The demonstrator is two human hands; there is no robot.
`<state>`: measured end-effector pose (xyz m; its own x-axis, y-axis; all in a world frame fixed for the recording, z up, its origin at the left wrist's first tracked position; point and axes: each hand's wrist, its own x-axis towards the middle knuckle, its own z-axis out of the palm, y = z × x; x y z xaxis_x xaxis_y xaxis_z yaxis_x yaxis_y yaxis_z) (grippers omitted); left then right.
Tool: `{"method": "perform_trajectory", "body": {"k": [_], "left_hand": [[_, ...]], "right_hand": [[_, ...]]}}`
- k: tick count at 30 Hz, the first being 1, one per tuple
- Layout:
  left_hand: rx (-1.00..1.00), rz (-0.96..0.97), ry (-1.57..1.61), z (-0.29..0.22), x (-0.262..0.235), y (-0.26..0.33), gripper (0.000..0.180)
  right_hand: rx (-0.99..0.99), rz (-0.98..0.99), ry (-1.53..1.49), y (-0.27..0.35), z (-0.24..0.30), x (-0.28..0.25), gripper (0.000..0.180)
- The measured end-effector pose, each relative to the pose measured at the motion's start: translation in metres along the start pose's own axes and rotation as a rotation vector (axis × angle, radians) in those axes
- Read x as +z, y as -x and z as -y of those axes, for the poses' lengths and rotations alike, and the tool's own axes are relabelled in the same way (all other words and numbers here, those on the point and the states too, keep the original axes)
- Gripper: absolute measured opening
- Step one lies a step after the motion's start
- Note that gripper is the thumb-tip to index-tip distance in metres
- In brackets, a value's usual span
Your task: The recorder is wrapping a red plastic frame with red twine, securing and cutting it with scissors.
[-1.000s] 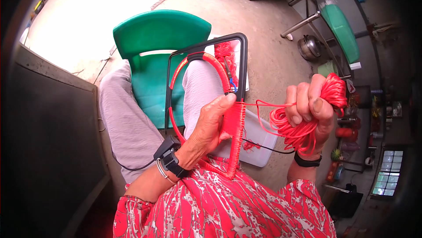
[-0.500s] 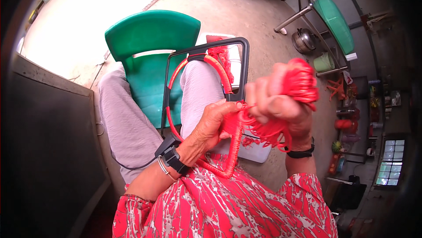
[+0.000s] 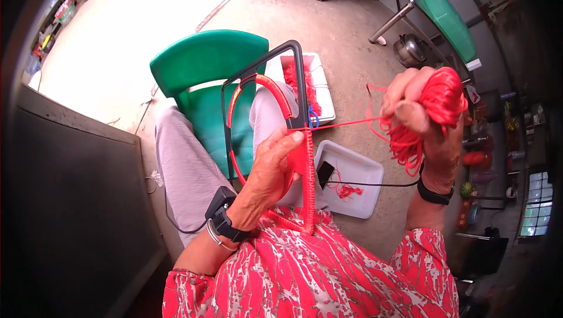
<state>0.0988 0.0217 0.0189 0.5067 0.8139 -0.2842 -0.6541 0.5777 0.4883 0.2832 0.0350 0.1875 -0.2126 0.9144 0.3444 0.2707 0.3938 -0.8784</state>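
Across my lap stands a black rectangular frame (image 3: pixel 301 86) with a ring inside it. Red cord wraps much of the ring and the frame's near right side. My left hand (image 3: pixel 267 168) grips that wrapped side, thumb pressed near the top of the winding. From there a single red strand (image 3: pixel 346 123) runs taut to the right. My right hand (image 3: pixel 413 104), raised out to the right, is closed around a thick looped bundle of red cord (image 3: pixel 443 98). A loose strand curls beside its fingers.
A green chair (image 3: pixel 205 54) faces my knees. Beside the frame, a white tray (image 3: pixel 326 92) holds red cord. A nearer white tray (image 3: pixel 372 171) contains a dark flat object and red scraps. A metal pot (image 3: pixel 409 51) sits near a steel-legged table at the far right.
My right hand has moved right and slightly up with the bundle, drawing the strand straight. The frame has shifted slightly, and the nearer tray has come into fuller view.
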Motion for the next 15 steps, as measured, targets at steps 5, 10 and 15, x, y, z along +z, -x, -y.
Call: {"method": "perform_trajectory", "body": {"k": [5, 10, 15], "left_hand": [[0.562, -0.325, -0.652, -0.012, 0.000, 0.011, 0.052], [1.008, -0.178, -1.195, -0.031, 0.015, 0.004, 0.036], [0.999, -0.182, -1.077, -0.036, 0.033, 0.001, 0.013]], "right_hand": [[0.029, -0.018, 0.070, -0.003, 0.007, 0.023, 0.019], [0.031, 0.109, -0.035, -0.013, 0.015, 0.033, 0.020], [-0.054, 0.158, 0.007, -0.014, -0.008, 0.017, 0.018]]}}
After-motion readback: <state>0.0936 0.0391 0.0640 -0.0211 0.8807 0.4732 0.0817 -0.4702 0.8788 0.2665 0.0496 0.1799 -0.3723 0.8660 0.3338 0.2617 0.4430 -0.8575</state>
